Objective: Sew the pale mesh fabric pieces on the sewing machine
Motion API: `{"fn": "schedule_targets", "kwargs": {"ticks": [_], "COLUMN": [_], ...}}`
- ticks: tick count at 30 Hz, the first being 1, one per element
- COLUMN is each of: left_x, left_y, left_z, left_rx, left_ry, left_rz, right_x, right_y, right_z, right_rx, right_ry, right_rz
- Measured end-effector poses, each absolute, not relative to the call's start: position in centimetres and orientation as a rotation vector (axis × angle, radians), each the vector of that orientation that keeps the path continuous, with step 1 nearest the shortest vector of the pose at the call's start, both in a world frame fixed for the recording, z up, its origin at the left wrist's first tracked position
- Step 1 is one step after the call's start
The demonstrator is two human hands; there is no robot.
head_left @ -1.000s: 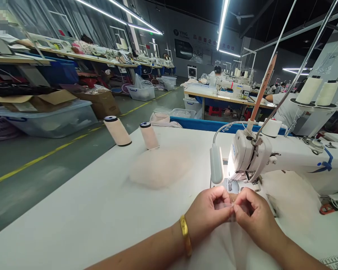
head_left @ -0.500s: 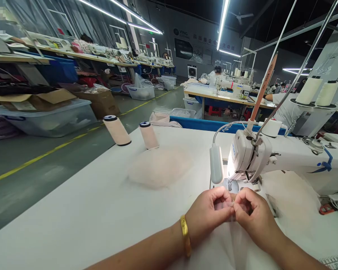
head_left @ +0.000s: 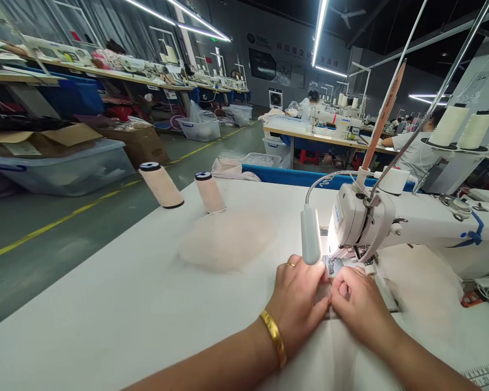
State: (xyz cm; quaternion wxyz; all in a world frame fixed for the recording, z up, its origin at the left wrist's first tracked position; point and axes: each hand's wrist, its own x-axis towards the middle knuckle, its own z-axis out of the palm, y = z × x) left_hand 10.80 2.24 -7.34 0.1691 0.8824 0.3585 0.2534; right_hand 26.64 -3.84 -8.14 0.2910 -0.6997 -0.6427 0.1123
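My left hand [head_left: 296, 304], with a gold bangle and a ring, lies at the front of the sewing machine [head_left: 352, 217]. Its fingers reach beside the presser foot [head_left: 331, 265], and its thumb and fingers are closed on a sheer pale fabric [head_left: 337, 347]. Close by on the right, my right hand [head_left: 361, 304] has its fingers curled, pinching the same fabric just in front of the needle area. The cloth hangs from between both hands toward me; its edge is mostly hidden by the fingers.
Two peach thread cones [head_left: 162, 185] stand at the table's far left edge. A blurred pale sheer piece [head_left: 228, 239] lies on the white table [head_left: 118, 309]. More pale fabric [head_left: 424, 293] is right of the machine, near a ruler [head_left: 487, 374]. A lamp [head_left: 311, 236] hangs beside the needle.
Both hands were raised, pinching the fabric edge together. Now they are lower and nearer the presser foot, the left hand flatter with its fingers stretched forward. The view has shifted slightly.
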Motion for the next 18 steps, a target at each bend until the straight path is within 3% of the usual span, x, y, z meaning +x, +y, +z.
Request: {"fn": "schedule_targets", "kwargs": {"ticks": [5, 18], "left_x": [10.3, 10.5], "left_y": [2.2, 3.2], "left_z": [-8.2, -9.9], "left_rx": [2.803, 2.798], "left_ry": [0.651, 0.688], "left_rz": [0.869, 0.879], "right_x": [27.2, 28.8], "right_y": [-4.0, -4.5], "right_z": [-8.6, -9.3], "right_rx": [-1.858, -1.711], "right_ry": [-1.699, -2.02], "right_rz": [0.247, -0.04]}}
